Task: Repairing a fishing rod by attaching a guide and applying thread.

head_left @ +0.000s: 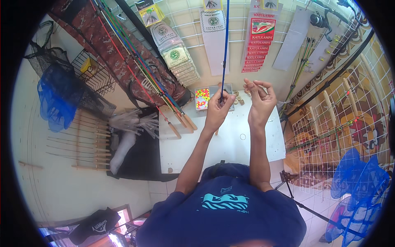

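Observation:
My left hand (218, 108) is closed round a slim blue fishing rod (225, 49), which stands upright in the view. My right hand (260, 101) is raised just right of it, fingers curled and thumb near the fingertips; anything between them is too small to make out. Behind my hands, a clear box (201, 100) of bright yellow, red and green small pieces sits at the back of the white table (185, 152). Small tan pieces (239, 99) lie beside the box, and a small dark ring (242, 136) lies on the tabletop below my right hand.
Several rods with wooden handles (185, 119) lean against a camouflage bag (82, 33) at left. Wire grids with hanging packets (263, 45) line the back wall. Blue nets (354, 177) hang at both sides. A tripod (288, 177) stands by the table's right front.

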A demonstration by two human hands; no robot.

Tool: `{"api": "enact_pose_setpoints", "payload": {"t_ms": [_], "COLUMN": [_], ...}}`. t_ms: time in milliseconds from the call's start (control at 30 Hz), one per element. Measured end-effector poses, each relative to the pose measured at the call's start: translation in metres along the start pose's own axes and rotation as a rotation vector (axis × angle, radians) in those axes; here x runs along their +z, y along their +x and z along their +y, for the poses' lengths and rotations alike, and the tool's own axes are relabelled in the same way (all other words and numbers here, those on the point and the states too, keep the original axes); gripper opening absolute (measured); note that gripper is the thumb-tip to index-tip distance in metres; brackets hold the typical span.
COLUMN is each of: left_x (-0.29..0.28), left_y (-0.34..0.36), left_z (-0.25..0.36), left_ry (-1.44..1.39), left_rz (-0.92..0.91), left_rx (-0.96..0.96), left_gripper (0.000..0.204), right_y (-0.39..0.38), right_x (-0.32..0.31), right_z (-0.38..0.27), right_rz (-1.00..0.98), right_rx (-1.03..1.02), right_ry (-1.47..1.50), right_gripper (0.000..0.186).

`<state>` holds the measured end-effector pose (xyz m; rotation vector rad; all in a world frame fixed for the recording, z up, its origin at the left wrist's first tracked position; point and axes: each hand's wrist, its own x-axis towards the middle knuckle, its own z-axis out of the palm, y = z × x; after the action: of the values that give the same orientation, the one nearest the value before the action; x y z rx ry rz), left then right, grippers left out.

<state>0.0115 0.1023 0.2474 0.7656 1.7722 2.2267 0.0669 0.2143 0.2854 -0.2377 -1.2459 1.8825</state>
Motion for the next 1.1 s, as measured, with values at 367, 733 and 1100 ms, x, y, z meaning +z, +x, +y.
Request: {"api": "enact_pose_setpoints", "payload": {"t_ms": [367, 733, 1100], "left_x": [0.003, 0.002, -0.014], "left_y": [-0.001, -0.003, -0.002], "left_z": [0.001, 0.005, 0.005], "left_ry": [0.001, 0.017, -0.121], "left_rz": [-0.016, -0.050, -0.061], "left_rx": [-0.006, -0.025, -0.042], "left_gripper": [0.020, 0.016, 0.025], "right_y": [0.009, 0.016, 0.009], "right_x": [0.008, 0.003, -0.017], "right_z": [-0.017, -0.037, -0.024], "right_rz": [-0.062, -0.331, -0.490], "right_rx": [-0.065, 0.030, 0.055], "right_ry": [0.070, -0.056, -0.445], "right_gripper": [0.028, 0.024, 0.035]}}
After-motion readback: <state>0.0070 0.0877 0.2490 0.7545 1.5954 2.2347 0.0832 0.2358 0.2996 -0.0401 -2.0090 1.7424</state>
